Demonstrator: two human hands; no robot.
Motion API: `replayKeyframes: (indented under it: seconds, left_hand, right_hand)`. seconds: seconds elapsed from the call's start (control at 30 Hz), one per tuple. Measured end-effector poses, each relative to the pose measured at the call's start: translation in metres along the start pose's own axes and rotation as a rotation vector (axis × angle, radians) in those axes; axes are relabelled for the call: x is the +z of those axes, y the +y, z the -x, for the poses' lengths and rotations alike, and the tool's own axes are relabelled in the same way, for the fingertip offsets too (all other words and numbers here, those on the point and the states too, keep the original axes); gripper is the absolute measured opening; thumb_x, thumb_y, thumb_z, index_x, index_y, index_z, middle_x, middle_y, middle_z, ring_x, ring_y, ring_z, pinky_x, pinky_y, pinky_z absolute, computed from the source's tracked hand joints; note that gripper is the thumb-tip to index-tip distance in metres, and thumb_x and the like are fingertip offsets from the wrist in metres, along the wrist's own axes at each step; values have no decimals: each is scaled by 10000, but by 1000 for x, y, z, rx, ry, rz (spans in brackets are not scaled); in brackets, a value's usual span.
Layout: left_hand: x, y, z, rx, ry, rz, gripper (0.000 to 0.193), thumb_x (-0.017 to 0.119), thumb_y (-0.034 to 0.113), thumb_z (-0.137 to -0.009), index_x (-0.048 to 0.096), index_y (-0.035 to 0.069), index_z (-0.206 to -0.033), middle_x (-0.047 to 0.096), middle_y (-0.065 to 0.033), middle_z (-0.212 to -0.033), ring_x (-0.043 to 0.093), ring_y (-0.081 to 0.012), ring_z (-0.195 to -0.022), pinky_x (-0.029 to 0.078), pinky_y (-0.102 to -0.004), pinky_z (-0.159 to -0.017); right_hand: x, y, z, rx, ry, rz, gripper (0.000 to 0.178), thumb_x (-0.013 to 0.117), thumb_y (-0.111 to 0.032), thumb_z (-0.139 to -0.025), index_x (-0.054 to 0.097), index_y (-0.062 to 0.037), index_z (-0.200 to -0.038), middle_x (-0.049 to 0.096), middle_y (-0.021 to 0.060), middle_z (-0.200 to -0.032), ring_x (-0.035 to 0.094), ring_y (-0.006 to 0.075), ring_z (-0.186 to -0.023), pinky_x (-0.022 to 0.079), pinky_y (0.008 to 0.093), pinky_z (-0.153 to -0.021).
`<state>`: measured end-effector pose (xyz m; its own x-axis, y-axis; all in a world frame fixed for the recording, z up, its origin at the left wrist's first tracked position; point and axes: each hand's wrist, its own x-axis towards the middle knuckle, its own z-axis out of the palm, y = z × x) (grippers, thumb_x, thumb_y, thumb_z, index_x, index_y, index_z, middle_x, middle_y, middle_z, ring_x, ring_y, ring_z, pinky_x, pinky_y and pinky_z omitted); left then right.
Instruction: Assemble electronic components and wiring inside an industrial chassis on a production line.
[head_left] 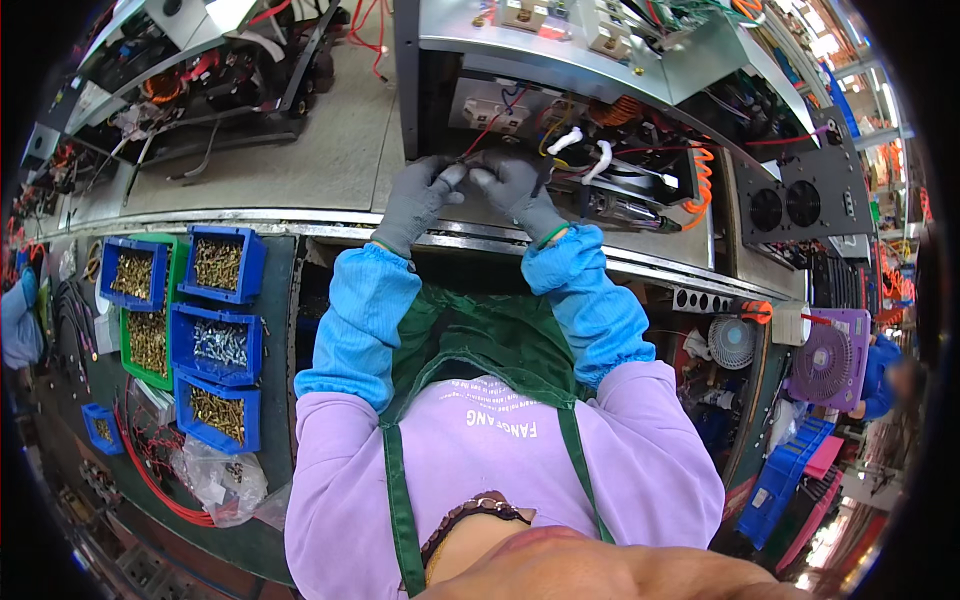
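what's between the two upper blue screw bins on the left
In the head view, a strip of the green bin shows between the left blue bin and the right one.

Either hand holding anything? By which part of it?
Can't tell: left hand and right hand close together at the lower visible end of a red wire; any grip is unclear.

The bench top (320, 178) is lying open left of the left gloved hand (418, 203), while a dark upright post (407, 90) is standing just beyond. A cylindrical power tool (630, 211) and coiled orange hose (703, 185) are obstructing passage rightward from the right gloved hand (517, 192).
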<state>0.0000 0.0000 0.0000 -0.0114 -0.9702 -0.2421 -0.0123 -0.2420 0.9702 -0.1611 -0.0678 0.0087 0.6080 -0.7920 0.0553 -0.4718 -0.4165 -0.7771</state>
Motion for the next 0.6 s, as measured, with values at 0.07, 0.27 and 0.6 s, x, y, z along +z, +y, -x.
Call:
replayKeyframes:
  seconds: [0.07,0.27,0.6]
  left_hand:
    - [12,-9,-3,276,181,84,348,599,246,-922,602,6,-1175,651,-87,-913,609,-112,-697,516,-227,-645]
    - [12,-6,1,192,120,220,367,594,255,-927,580,5,-1195,636,-34,-833,574,-72,-702,460,-196,-624]
    - [26,4,-2,230,100,333,351,581,280,-933,550,-4,-1137,635,-80,-921,625,-114,-808,514,-211,-669]
  right_hand:
    - [-2,1,8,-24,66,34,269,582,-155,-843,629,-30,-1076,672,124,-936,643,199,-877,504,324,-811]
    - [4,39,23,66,198,652,323,634,-315,-796,649,-110,-1045,655,149,-941,625,336,-873,498,420,-750]
    - [-67,42,76,-44,409,390,256,618,-320,-854,675,-91,-953,681,79,-895,654,239,-811,507,350,-706]
